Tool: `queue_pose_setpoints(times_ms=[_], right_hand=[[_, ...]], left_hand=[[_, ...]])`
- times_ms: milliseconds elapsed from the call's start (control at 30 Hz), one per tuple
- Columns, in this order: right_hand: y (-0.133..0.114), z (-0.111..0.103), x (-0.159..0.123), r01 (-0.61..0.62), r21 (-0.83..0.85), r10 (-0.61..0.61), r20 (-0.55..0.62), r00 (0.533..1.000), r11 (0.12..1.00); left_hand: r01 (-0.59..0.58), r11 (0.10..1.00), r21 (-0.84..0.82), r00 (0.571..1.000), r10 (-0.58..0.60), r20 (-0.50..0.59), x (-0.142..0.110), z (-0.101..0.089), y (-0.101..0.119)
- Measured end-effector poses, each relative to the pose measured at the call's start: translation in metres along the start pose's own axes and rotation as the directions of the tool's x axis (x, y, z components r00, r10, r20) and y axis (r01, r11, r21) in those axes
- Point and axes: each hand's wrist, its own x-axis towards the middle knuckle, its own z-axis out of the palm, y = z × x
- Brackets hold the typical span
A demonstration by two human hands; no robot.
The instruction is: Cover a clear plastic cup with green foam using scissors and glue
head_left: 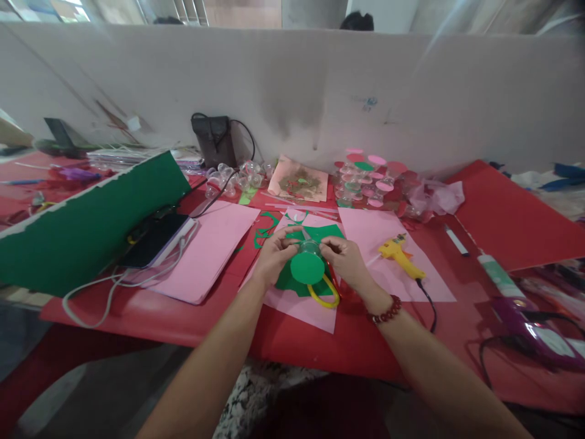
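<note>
Between both hands is a small clear plastic piece (309,246) with a round green disc (308,268) on its near side. My left hand (278,253) pinches the piece's left edge with thumb and fingers. At its right edge, my right hand (343,259) is closed in a similar pinch, with a beaded bracelet on the wrist. Beneath them lies green paper (292,285) on a pink sheet (315,315). A yellow loop-shaped handle (337,299) shows below the disc; the rest of that tool is hidden.
A yellow glue gun (402,256) lies on pink paper to the right. Behind stand clear plastic pieces with pink and green discs (365,177). At left are a phone (158,241), white cable, pink sheets (210,244) and a green board (91,225). A marker (457,240) lies right.
</note>
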Motion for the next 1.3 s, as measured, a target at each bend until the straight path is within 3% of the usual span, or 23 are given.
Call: queue_pose_setpoints(times_ms=[133, 700, 1000, 1300], right_hand=[[-0.0057, -0.0016, 0.0005, -0.001, 0.034, 0.000, 0.004, 1.000, 0.999], [-0.0106, 0.0028, -0.0021, -0.023, 0.106, 0.022, 0.010, 1.000, 0.994], [-0.0081, 0.0030, -0.0018, 0.005, 0.088, -0.007, 0.017, 1.000, 0.996], [-0.0111, 0.0063, -0.0024, -0.060, 0.164, 0.071, -0.061, 0.996, 0.985]], left_hand=[[0.013, 1.000, 0.002, 0.999, -0.013, 0.052, -0.0019, 0.0017, 0.0018], [-0.055, 0.998, 0.021, 0.998, 0.055, 0.022, -0.0037, 0.0014, 0.0009], [0.005, 0.997, -0.078, 1.000, -0.005, -0.003, -0.0070, 0.0046, 0.0059], [0.026, 0.995, -0.101, 0.999, -0.030, -0.040, -0.0047, 0.0041, 0.0065]])
